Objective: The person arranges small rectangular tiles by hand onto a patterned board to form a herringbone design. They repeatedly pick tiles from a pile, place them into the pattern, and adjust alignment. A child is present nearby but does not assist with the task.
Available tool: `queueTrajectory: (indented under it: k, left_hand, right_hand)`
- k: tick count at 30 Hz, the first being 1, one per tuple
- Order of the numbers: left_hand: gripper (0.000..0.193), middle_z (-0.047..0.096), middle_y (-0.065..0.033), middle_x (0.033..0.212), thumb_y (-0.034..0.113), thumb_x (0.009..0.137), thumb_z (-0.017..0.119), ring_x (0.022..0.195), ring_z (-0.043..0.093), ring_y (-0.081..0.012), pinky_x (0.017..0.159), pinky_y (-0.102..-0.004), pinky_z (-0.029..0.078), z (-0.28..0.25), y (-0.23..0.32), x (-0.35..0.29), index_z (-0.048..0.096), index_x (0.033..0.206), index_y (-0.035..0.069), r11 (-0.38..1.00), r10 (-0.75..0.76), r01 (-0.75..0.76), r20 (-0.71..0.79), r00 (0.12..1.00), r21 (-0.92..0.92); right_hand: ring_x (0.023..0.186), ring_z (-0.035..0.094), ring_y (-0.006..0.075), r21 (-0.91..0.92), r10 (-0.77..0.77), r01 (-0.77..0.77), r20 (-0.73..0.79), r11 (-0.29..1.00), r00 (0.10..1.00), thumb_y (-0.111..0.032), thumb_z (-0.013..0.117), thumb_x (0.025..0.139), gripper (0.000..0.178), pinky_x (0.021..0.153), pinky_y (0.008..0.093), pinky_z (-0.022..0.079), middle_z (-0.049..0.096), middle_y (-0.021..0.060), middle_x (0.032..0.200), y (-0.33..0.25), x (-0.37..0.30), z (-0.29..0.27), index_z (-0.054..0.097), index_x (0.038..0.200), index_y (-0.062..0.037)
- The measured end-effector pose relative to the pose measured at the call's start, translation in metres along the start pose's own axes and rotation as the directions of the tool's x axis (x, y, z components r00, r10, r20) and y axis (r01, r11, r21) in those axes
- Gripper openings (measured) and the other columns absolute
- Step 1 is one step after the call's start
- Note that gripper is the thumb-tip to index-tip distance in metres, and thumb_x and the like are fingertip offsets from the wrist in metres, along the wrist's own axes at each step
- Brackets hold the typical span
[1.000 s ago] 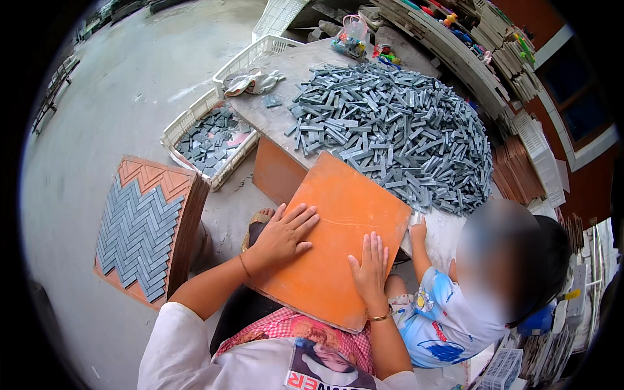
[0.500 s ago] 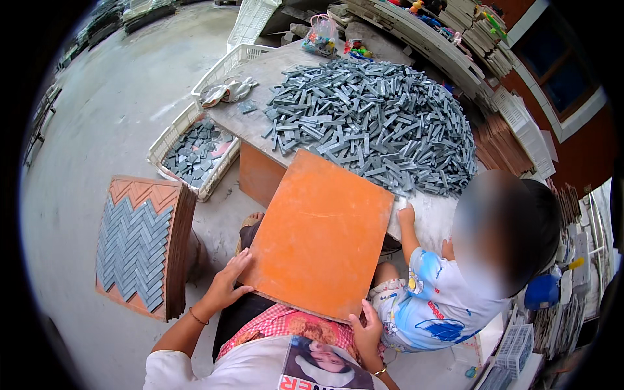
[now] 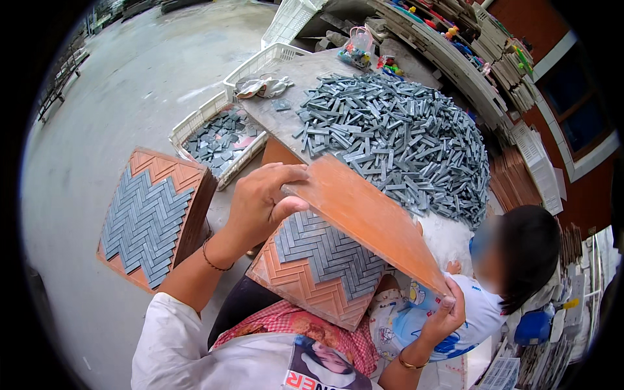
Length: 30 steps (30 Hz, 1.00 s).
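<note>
My left hand grips one corner of a flat orange board, thumb below and fingers on top. The opposite corner is in my right hand, so the board hangs tilted, on edge. Beneath it, over my lap, lies an orange tray with herringbone grooves. Grey strip tiles fill the tray's middle in a zigzag pattern, while its near grooves are bare. The raised board hides the tray's far side.
At left stands a stack of similar trays, the top one tiled. A big heap of loose grey strips covers the table. Beside it, a cream crate holds grey tile pieces. Another person is close on my right.
The orange board has come up off the tiled tray, which now shows on my lap. My left hand rose with one edge; my right moved rightward. The view shifted a little.
</note>
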<state>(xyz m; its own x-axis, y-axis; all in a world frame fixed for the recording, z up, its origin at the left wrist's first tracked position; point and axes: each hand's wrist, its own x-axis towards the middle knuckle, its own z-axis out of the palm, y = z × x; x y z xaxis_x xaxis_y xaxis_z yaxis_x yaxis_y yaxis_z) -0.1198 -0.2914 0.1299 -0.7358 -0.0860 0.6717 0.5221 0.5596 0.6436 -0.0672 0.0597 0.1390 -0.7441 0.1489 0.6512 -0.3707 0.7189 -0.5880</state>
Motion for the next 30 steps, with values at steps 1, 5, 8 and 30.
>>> queueTrajectory:
  k: [1, 5, 8, 30]
  left_hand:
    - [0.055, 0.066, -0.0145, 0.088, 0.056, 0.083, 0.054, 0.083, 0.063, -0.0322, 0.075, -0.0354, 0.049, 0.007, -0.003, 0.015, 0.063, 0.096, 0.003, 0.999, -0.003, 0.001, -0.046, 0.999, -0.039]
    - [0.053, 0.059, -0.0063, 0.074, 0.051, 0.091, 0.049, 0.071, 0.055, -0.0131, 0.066, -0.0253, 0.044, 0.023, -0.002, 0.084, 0.058, 0.082, 0.000, 0.982, -0.105, 0.115, 0.074, 0.992, -0.151]
    - [0.054, 0.054, -0.0056, 0.062, 0.050, 0.089, 0.054, 0.060, 0.048, -0.0133, 0.058, -0.0288, 0.042, 0.048, -0.006, 0.128, 0.059, 0.079, -0.002, 0.941, -0.104, 0.095, -0.011, 0.995, -0.325]
    - [0.041, 0.056, -0.0034, 0.066, 0.035, 0.095, 0.050, 0.066, 0.050, -0.0100, 0.061, -0.0282, 0.043, 0.189, -0.184, 0.093, 0.059, 0.082, -0.003, 0.886, -0.370, 0.399, 0.157, 0.916, -0.236]
  right_hand:
    - [0.086, 0.061, 0.0212, 0.017, 0.012, -0.012, -0.024, 1.000, 1.000, -0.049, 0.048, 0.093, 0.058, 0.078, 0.0319, 0.048, 0.065, 0.0148, 0.092, 0.003, 0.018, 0.004, 0.062, 0.101, 0.0067]
    - [0.088, 0.061, 0.0206, -0.050, -0.022, 0.015, -0.132, 0.999, 0.991, -0.041, 0.041, 0.098, 0.049, 0.082, 0.0321, 0.048, 0.063, 0.0129, 0.099, 0.048, 0.078, 0.019, 0.060, 0.108, 0.0035]
    - [0.098, 0.058, 0.0215, 0.029, 0.106, -0.102, -0.288, 0.994, 0.952, -0.045, 0.040, 0.097, 0.051, 0.091, 0.0354, 0.045, 0.060, 0.0127, 0.108, 0.079, 0.127, 0.045, 0.058, 0.114, -0.0001]
    - [0.085, 0.056, 0.0248, 0.276, 0.422, -0.405, 0.000, 0.871, 0.907, -0.035, 0.049, 0.095, 0.046, 0.081, 0.0342, 0.044, 0.061, 0.0175, 0.093, 0.200, 0.082, 0.217, 0.056, 0.097, 0.0102]
